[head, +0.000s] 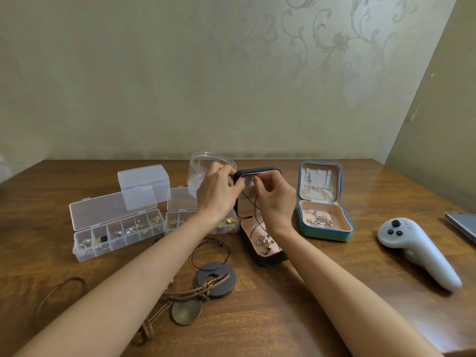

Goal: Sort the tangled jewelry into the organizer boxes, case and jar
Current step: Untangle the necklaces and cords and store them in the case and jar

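Head view: the right hand (pixel 273 199) pinches a thin black cord (pixel 253 215) in front of the black case's raised lid (pixel 257 170). The left hand (pixel 219 191), fingers curled, pinches the cord at the lid's left corner. The cord hangs into the case (pixel 268 258), where its flower pendant (pixel 265 240) lies. A jar (pixel 206 161) stands just behind the left hand, and a blue case (pixel 324 235) sits open to the right. Boxes (pixel 116 233) sit on the left, with discs (pixel 216 278) near the front edge. Bare table (pixel 334 292) lies between the case and a controller (pixel 417 251).
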Demonstrator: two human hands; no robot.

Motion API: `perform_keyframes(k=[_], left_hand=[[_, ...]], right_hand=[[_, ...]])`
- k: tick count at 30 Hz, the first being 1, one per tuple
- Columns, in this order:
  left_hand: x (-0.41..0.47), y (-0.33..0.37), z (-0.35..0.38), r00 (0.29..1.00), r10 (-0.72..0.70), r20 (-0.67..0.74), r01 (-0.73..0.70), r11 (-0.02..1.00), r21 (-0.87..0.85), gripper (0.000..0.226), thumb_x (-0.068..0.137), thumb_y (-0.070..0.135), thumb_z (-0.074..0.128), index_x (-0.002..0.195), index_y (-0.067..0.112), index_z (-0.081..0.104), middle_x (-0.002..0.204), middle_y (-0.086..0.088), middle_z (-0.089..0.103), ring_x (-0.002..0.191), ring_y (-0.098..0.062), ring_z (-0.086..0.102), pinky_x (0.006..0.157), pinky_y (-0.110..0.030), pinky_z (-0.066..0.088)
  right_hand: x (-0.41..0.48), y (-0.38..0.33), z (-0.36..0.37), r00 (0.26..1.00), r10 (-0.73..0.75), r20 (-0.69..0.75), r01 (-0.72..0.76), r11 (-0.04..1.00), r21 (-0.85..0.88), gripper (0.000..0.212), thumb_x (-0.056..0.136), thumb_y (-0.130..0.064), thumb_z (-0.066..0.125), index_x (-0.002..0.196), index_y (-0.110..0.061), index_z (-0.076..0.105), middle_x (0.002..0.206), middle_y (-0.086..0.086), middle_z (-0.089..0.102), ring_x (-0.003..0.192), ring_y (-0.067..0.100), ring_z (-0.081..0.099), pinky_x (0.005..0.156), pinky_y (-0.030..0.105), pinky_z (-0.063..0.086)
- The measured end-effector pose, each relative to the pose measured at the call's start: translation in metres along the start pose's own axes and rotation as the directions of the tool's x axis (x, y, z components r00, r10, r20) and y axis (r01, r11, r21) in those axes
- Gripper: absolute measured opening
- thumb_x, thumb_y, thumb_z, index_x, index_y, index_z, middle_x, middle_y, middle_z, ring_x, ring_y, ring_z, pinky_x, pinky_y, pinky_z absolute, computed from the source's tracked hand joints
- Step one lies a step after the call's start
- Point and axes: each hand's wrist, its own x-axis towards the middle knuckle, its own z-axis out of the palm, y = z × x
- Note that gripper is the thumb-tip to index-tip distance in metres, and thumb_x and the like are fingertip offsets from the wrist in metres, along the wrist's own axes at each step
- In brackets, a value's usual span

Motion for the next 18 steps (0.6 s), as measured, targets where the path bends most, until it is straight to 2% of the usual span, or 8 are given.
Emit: perform_keyframes(k=[3,5,7,8,11,15,18], left_hand=[[-0.003,-0.003,0.004,0.998,0.002,0.057,0.006,0.991,-0.133,0.017,0.095,0.025,0.052,0.092,0.008,0.053,0.074,0.001,0.054,0.067,-0.018,0.050,0.053,-0.028,0.034],[-0.004,-0.004,0.005,0.997,-0.010,0.071,0.024,0.979,-0.201,0.015,0.096,0.022,0.050,0.095,0.007,0.052,0.073,0.000,0.054,0.062,-0.015,0.047,0.051,-0.024,0.032],[-0.005,-0.003,0.007,0.996,-0.040,0.077,0.060,0.962,-0.266,0.011,0.096,0.019,0.050,0.099,0.008,0.052,0.080,-0.003,0.060,0.067,-0.015,0.052,0.056,-0.025,0.039],[-0.005,-0.002,0.008,0.995,-0.067,0.079,0.088,0.946,-0.311,0.009,0.096,0.017,0.050,0.100,0.009,0.053,0.086,-0.005,0.063,0.075,-0.017,0.056,0.064,-0.029,0.044],[-0.006,0.000,0.012,0.984,-0.156,0.086,0.178,0.884,-0.432,0.009,0.094,0.012,0.052,0.103,0.009,0.055,0.099,-0.005,0.066,0.093,-0.020,0.060,0.080,-0.032,0.047],[-0.005,0.003,0.014,0.973,-0.217,0.079,0.227,0.840,-0.493,0.011,0.092,0.007,0.054,0.103,0.009,0.056,0.104,-0.007,0.066,0.098,-0.021,0.060,0.083,-0.030,0.046],[-0.005,0.006,0.014,0.978,-0.197,0.061,0.203,0.867,-0.456,0.012,0.092,0.005,0.055,0.102,0.012,0.055,0.105,-0.005,0.064,0.096,-0.020,0.059,0.083,-0.030,0.046]], right_hand=[[0.002,-0.004,0.001,0.971,0.216,0.100,-0.229,0.963,0.143,0.010,0.083,-0.030,0.070,0.078,-0.021,0.068,0.069,-0.005,0.070,0.069,0.015,0.067,0.071,0.046,0.056],[0.003,-0.008,-0.001,0.943,0.297,0.153,-0.326,0.917,0.228,0.010,0.081,-0.029,0.071,0.075,-0.021,0.068,0.066,-0.001,0.070,0.066,0.017,0.068,0.067,0.044,0.057],[0.004,-0.013,-0.005,0.917,0.338,0.211,-0.390,0.872,0.297,0.010,0.083,-0.020,0.070,0.075,-0.014,0.067,0.062,0.002,0.069,0.055,0.013,0.063,0.054,0.030,0.053],[0.004,-0.016,-0.008,0.905,0.353,0.236,-0.415,0.853,0.317,0.011,0.084,-0.016,0.069,0.075,-0.011,0.066,0.060,0.004,0.067,0.049,0.011,0.059,0.048,0.024,0.048],[0.004,-0.019,-0.013,0.883,0.369,0.289,-0.453,0.830,0.325,0.012,0.085,-0.012,0.068,0.074,-0.008,0.063,0.054,0.005,0.063,0.039,0.009,0.052,0.040,0.019,0.041],[0.001,-0.014,-0.018,0.877,0.348,0.332,-0.441,0.856,0.269,0.011,0.085,-0.009,0.067,0.076,-0.004,0.062,0.053,0.007,0.061,0.035,0.008,0.051,0.037,0.018,0.039],[-0.004,-0.006,-0.018,0.884,0.320,0.341,-0.405,0.888,0.218,0.012,0.084,-0.008,0.068,0.074,-0.006,0.061,0.050,0.007,0.061,0.035,0.011,0.052,0.037,0.021,0.039]])
